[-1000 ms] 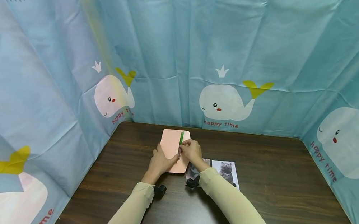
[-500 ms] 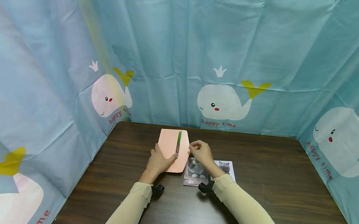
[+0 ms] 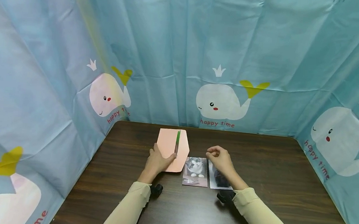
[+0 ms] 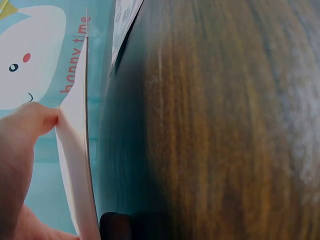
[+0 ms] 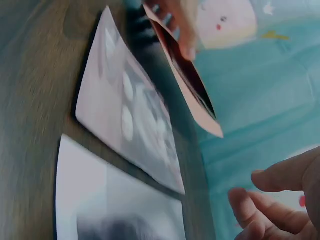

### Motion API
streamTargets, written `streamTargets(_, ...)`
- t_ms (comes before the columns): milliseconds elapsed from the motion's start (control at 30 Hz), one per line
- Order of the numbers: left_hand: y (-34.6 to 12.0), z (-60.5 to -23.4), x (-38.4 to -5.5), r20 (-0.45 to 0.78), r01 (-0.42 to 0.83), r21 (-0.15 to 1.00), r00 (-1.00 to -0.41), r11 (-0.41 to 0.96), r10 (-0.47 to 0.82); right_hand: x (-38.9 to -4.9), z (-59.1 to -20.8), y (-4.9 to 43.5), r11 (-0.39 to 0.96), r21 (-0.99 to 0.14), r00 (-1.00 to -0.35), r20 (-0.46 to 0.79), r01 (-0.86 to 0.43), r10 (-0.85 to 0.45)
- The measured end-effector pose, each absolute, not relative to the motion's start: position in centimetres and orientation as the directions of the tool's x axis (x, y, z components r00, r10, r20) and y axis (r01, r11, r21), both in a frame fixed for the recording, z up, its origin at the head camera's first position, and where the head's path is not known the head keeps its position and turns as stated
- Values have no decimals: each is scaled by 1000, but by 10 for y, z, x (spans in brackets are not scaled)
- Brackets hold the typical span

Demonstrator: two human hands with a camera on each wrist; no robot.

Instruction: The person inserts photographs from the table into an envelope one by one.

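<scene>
A pink envelope (image 3: pixel 165 139) is in my left hand (image 3: pixel 157 162), thumb on its face and fingers beneath it. Its flap lies folded out to the right, and a strip of something green and dark (image 3: pixel 177 142) shows along the opening. In the right wrist view the envelope (image 5: pixel 187 102) is raised off the table. My right hand (image 3: pixel 223 162) hovers over the right-hand photo card (image 3: pixel 216 178), its fingers loosely bent and holding nothing. Left of that lies a photo card of a grey and white cat (image 3: pixel 195 171). The right hand partly covers the right card's picture.
The dark wooden table (image 3: pixel 275 193) carries the cards side by side near its middle. A light blue curtain (image 3: pixel 169 53) with whale prints stands along the back and both sides.
My right hand has left the envelope and moved right, over the right-hand photo card. The left hand keeps its grip on the envelope. More of the cat card now shows.
</scene>
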State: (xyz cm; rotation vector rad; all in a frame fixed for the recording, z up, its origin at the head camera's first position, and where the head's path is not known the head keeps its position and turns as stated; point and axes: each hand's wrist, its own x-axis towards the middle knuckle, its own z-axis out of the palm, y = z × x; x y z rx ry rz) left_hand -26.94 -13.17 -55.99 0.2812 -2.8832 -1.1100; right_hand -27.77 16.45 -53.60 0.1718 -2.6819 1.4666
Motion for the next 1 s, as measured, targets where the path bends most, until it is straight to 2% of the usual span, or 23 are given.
streamTargets(467,-132,-561,-269,-32,-164,664,-981,730,-190,-246,-543,231,699,-715,-999,48,-32,3)
streamTargets(1000,-131,-561,-271,-33,-162,660,-982,734,-187,-214,-555,247,798,-602,-1000,5,11,18)
